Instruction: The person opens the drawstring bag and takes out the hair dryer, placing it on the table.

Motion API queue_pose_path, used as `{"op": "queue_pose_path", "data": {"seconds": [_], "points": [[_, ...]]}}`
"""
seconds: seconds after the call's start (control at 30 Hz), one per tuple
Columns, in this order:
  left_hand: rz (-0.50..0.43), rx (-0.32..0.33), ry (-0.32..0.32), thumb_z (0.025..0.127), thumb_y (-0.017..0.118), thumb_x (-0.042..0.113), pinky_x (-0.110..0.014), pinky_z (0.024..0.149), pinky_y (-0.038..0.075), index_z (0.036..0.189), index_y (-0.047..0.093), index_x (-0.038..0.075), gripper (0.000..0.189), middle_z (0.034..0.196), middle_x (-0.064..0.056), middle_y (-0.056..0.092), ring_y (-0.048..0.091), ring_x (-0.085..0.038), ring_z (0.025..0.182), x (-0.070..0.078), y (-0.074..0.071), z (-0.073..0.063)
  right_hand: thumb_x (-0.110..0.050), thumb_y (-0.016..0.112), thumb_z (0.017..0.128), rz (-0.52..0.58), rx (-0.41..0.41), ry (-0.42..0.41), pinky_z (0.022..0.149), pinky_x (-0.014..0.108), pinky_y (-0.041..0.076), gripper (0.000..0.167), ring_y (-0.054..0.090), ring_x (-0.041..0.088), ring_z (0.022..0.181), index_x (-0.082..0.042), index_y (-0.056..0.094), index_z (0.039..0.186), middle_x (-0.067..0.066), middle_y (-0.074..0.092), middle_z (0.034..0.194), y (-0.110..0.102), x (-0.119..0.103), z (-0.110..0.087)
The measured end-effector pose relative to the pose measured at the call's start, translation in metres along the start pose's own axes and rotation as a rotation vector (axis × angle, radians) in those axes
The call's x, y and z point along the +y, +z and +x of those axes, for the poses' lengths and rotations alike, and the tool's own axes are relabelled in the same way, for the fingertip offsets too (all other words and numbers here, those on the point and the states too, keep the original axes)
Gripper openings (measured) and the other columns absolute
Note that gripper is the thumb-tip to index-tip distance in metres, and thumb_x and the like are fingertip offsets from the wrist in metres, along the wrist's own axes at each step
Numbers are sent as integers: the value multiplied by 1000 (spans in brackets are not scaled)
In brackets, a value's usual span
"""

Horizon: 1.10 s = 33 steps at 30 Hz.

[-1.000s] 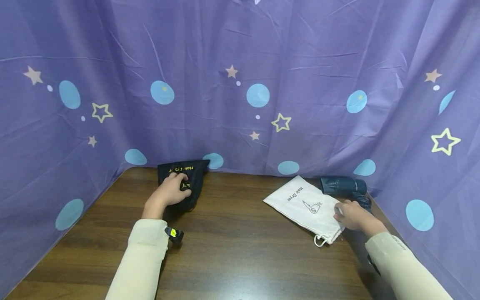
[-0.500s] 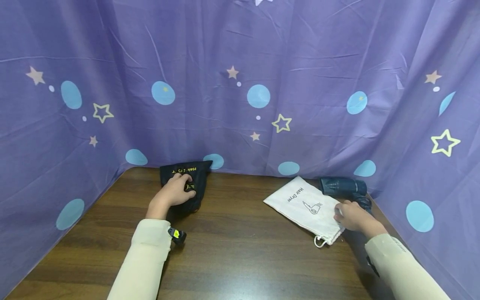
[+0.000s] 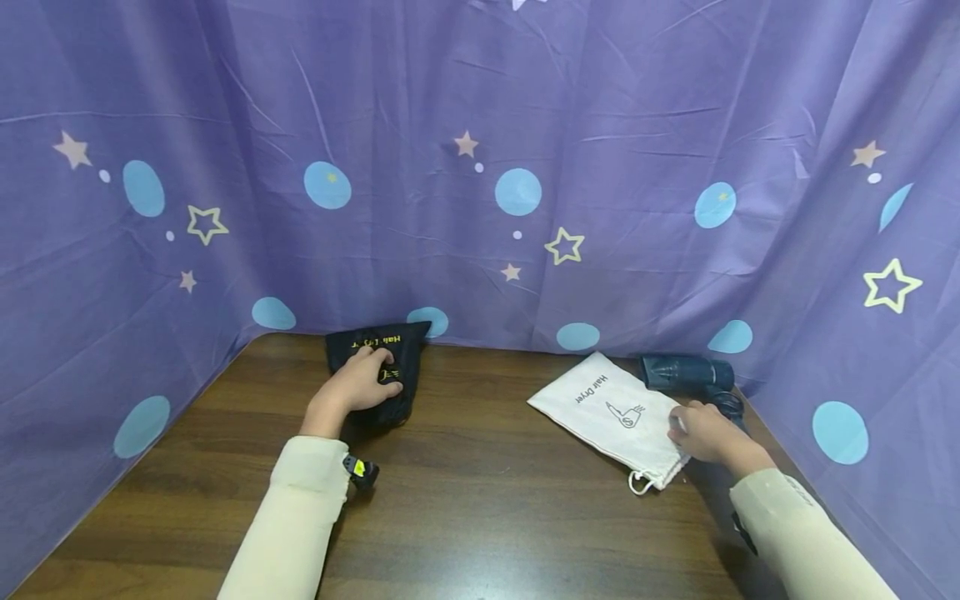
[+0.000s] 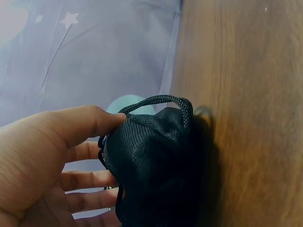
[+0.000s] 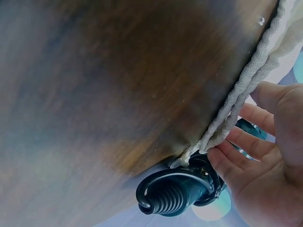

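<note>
Wood table point(image 3: 487, 500), purple curtain point(image 3: 420, 125) behind. Black pouch point(image 4: 154, 161), back left: probably soft, filled; I'd cup its body. Left hand point(image 3: 357, 386) loosely spread against it; right hand point(image 3: 707, 431) relaxed at white bag point(image 3: 611, 417), right side.

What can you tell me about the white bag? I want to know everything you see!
The white bag looks like cloth, with a dark line drawing and the words "Hair Dryer" on it. A white cord loop pokes out at its near end. It lies slantwise and mostly flat on the brown table. The right hand touches its right side. A dark hair dryer lies beside it; I can't tell if they touch.
</note>
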<state>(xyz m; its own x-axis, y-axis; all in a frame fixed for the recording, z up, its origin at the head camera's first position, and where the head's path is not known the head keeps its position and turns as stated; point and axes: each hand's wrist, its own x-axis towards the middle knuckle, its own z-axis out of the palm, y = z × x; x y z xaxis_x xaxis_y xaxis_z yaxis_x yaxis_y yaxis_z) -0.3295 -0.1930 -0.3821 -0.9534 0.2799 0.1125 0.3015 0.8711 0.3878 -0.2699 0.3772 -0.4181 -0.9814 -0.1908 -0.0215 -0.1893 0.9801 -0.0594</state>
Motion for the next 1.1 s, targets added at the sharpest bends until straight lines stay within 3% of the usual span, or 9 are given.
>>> {"op": "queue_pose_path", "data": {"seconds": [0.73,1.1], "points": [[3,3,51,92,74,33,-55,96,48,128,58,0,51,126,-26,53,58,-40,112,25,10,2,-17,67,95,5,-9,5,89,63,48,33,60,46,100,7,65,118,21,62,101,0,2,2],[4,-34,38,93,72,35,-61,98,45,130,56,3,51,137,-31,46,50,-49,123,36,16,4,-16,66,96,4,-20,15,92,65,46,33,59,47,103,8,65,119,22,62,104,0,0,1]]}}
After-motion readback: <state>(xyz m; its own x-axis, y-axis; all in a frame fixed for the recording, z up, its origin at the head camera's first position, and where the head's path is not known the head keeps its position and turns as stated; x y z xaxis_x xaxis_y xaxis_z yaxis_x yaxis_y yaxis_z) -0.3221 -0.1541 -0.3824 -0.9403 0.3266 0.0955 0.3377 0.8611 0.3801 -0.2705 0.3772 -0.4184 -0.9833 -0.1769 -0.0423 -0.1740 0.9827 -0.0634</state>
